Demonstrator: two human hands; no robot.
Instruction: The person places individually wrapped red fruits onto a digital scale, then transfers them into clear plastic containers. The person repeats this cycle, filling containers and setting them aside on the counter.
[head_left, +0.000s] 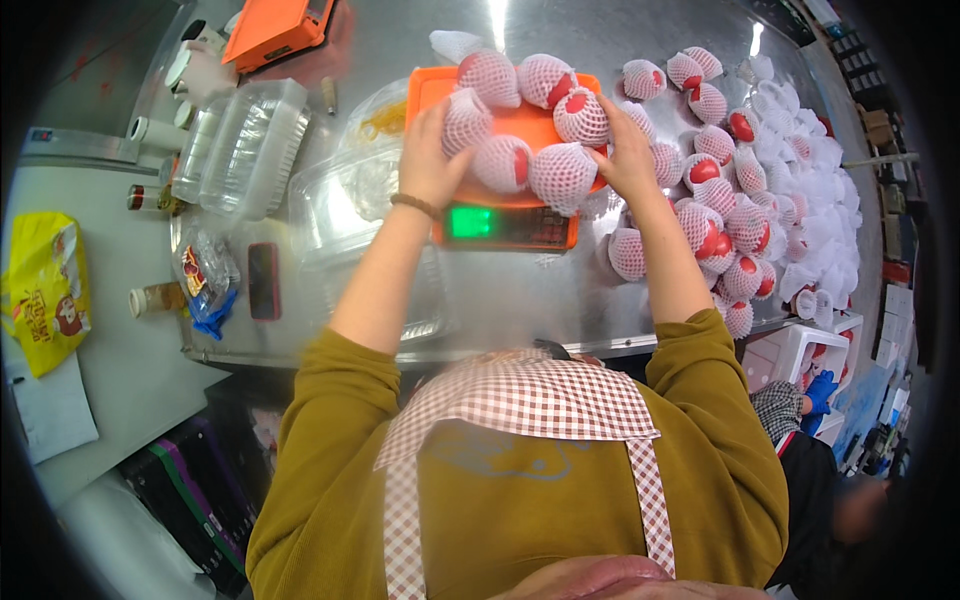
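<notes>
An orange digital scale (504, 225) with a lit green display stands on the metal table, its tray (517, 124) bearing several red fruits in white foam nets. My left hand (433, 157) is at the tray's left side, its fingers against a netted fruit (466, 121). On the right, my right hand (628, 154) has its thumb by the front fruit (562, 178) and its fingers beside another netted fruit (581, 118). Whether either hand grips a fruit is not plain. Many more netted fruits (705, 172) lie right of the scale.
White foam nets (821, 217) are heaped at the far right. Clear plastic containers (255, 150), a phone (263, 281), jars (157, 133) and a second orange scale (277, 30) are on the left. A co-worker's blue-gloved hand (820, 391) is by a white foam box (806, 337) at lower right.
</notes>
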